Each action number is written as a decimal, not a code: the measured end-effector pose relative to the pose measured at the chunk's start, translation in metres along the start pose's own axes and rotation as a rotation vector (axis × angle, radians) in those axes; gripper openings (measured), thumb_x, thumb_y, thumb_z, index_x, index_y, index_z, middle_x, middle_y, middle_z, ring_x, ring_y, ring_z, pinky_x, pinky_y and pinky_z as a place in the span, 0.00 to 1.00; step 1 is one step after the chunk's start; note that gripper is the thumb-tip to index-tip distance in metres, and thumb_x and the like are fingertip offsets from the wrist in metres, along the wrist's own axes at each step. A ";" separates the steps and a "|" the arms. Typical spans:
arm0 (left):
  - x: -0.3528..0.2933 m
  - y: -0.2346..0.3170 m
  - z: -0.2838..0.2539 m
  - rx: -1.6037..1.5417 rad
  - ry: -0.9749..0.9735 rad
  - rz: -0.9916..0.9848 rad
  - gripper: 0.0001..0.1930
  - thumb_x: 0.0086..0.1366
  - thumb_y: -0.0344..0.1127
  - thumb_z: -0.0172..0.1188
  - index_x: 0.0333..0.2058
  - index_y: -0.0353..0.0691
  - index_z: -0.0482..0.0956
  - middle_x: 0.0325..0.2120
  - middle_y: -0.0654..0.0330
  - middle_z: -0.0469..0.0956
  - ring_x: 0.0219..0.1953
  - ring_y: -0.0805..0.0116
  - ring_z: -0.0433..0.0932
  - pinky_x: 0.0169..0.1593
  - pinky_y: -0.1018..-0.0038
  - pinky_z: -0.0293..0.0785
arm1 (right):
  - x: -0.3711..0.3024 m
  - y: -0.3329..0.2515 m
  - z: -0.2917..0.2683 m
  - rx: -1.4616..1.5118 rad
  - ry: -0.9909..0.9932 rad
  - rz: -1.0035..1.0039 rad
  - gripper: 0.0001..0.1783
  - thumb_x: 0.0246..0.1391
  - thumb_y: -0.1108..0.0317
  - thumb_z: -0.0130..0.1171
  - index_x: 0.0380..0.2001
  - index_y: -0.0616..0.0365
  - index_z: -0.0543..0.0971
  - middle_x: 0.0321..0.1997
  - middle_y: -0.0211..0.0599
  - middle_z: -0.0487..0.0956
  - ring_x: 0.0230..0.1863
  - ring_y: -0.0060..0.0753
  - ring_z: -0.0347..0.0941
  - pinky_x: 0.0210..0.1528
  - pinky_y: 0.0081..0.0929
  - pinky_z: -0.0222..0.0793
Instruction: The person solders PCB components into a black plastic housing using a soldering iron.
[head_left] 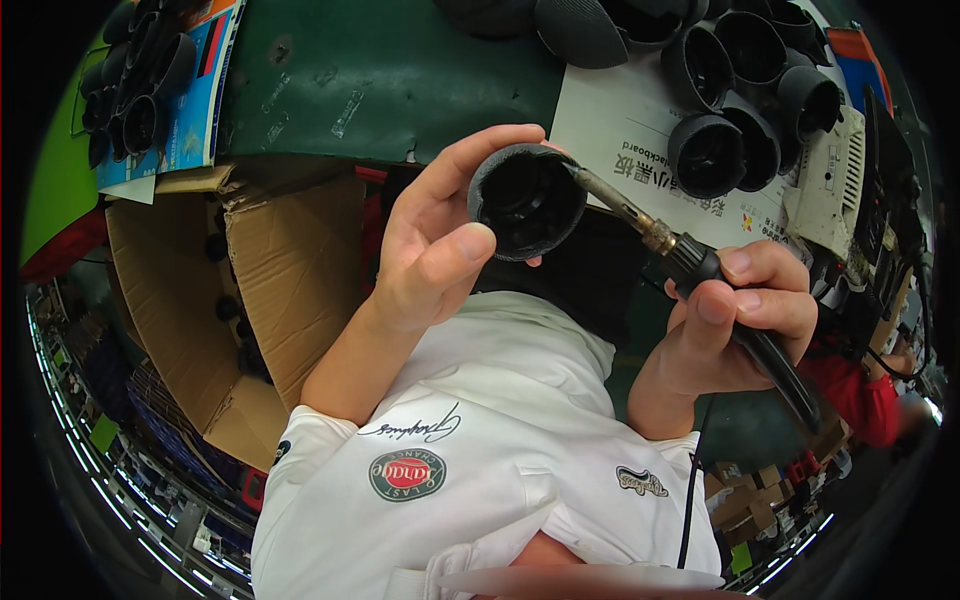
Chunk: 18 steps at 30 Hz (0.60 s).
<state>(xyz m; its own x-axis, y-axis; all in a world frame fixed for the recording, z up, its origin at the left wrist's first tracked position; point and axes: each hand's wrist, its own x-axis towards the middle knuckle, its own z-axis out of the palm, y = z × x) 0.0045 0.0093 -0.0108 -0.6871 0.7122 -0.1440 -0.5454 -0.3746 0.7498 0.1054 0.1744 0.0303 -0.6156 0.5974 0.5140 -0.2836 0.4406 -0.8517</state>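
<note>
My left hand [437, 230] is closed round a black, textured cup-shaped part [528, 203], its hollow end turned up so the dark inside shows. Between the thumb and fingers of my right hand [745, 310] is the black handle of a soldering iron [690, 265]. Its metal tip meets the upper right rim of the cup-shaped part, or lies very close to it. A cord [698, 480] hangs below the right hand.
Several similar black parts [705, 155] lie on white printed sheets [600, 125] at the back right. More sit on a blue board [190, 130] at the left. An open cardboard box [290, 270] stands below the green table [400, 80]. A pale slotted device [832, 180] is at right.
</note>
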 end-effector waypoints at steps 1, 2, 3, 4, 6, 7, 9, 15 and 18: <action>0.000 -0.001 0.000 -0.005 0.000 0.011 0.40 0.54 0.47 0.58 0.59 0.29 0.55 0.53 0.42 0.63 0.43 0.61 0.74 0.36 0.70 0.77 | -0.001 0.000 -0.001 0.001 -0.001 -0.001 0.20 0.37 0.67 0.74 0.26 0.52 0.69 0.28 0.38 0.74 0.24 0.22 0.69 0.25 0.14 0.66; 0.000 0.000 0.001 -0.005 0.002 0.013 0.40 0.54 0.47 0.58 0.59 0.29 0.55 0.53 0.42 0.63 0.43 0.61 0.74 0.36 0.70 0.77 | -0.002 0.000 -0.003 -0.017 -0.006 0.000 0.20 0.38 0.67 0.74 0.26 0.52 0.69 0.29 0.38 0.74 0.23 0.21 0.69 0.25 0.14 0.67; 0.001 0.001 0.002 -0.026 0.025 0.026 0.40 0.53 0.47 0.59 0.59 0.29 0.55 0.52 0.42 0.63 0.42 0.60 0.75 0.36 0.70 0.78 | -0.003 -0.001 -0.004 -0.036 -0.011 0.002 0.20 0.38 0.67 0.73 0.26 0.52 0.68 0.29 0.38 0.74 0.23 0.21 0.69 0.25 0.14 0.67; 0.002 0.002 0.003 -0.046 0.047 0.040 0.41 0.52 0.46 0.60 0.59 0.29 0.54 0.51 0.42 0.64 0.41 0.60 0.75 0.36 0.69 0.78 | -0.004 0.000 -0.006 -0.034 -0.012 0.000 0.20 0.38 0.67 0.73 0.26 0.52 0.68 0.29 0.38 0.74 0.23 0.21 0.69 0.25 0.14 0.67; 0.004 0.001 0.006 -0.062 0.051 0.056 0.41 0.51 0.44 0.61 0.59 0.29 0.54 0.51 0.43 0.64 0.41 0.59 0.75 0.36 0.69 0.78 | -0.008 0.001 -0.009 0.073 0.053 0.068 0.20 0.41 0.65 0.72 0.27 0.53 0.67 0.31 0.39 0.72 0.22 0.22 0.70 0.23 0.14 0.70; 0.003 0.002 0.006 -0.078 0.054 0.068 0.41 0.51 0.42 0.61 0.59 0.29 0.54 0.51 0.43 0.64 0.41 0.58 0.75 0.36 0.69 0.78 | -0.007 0.001 -0.009 0.077 0.052 0.068 0.20 0.41 0.65 0.72 0.27 0.53 0.67 0.31 0.39 0.72 0.22 0.22 0.70 0.23 0.14 0.70; 0.002 0.002 0.001 -0.066 0.026 0.066 0.40 0.50 0.38 0.61 0.59 0.31 0.54 0.51 0.43 0.64 0.41 0.57 0.75 0.36 0.68 0.78 | -0.003 -0.001 -0.010 0.230 0.098 0.187 0.20 0.43 0.63 0.70 0.28 0.54 0.66 0.32 0.38 0.69 0.21 0.23 0.70 0.20 0.16 0.73; 0.004 0.003 -0.007 0.024 -0.064 0.073 0.37 0.53 0.34 0.60 0.61 0.44 0.52 0.54 0.43 0.60 0.43 0.53 0.75 0.41 0.65 0.78 | -0.001 0.000 -0.014 0.211 0.020 0.124 0.18 0.49 0.59 0.64 0.29 0.57 0.67 0.33 0.39 0.67 0.19 0.22 0.69 0.17 0.10 0.67; 0.004 0.002 0.001 -0.158 -0.045 0.122 0.32 0.57 0.35 0.59 0.57 0.46 0.54 0.53 0.44 0.61 0.44 0.53 0.75 0.43 0.63 0.77 | -0.002 0.003 -0.018 0.137 -0.014 0.078 0.17 0.50 0.60 0.63 0.28 0.57 0.67 0.33 0.40 0.68 0.19 0.23 0.70 0.17 0.10 0.68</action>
<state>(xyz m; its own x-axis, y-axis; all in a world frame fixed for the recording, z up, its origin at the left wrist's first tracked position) 0.0011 0.0126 -0.0094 -0.7323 0.6805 -0.0265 -0.5304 -0.5456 0.6488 0.1191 0.1861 0.0286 -0.6494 0.6168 0.4449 -0.3313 0.2971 -0.8955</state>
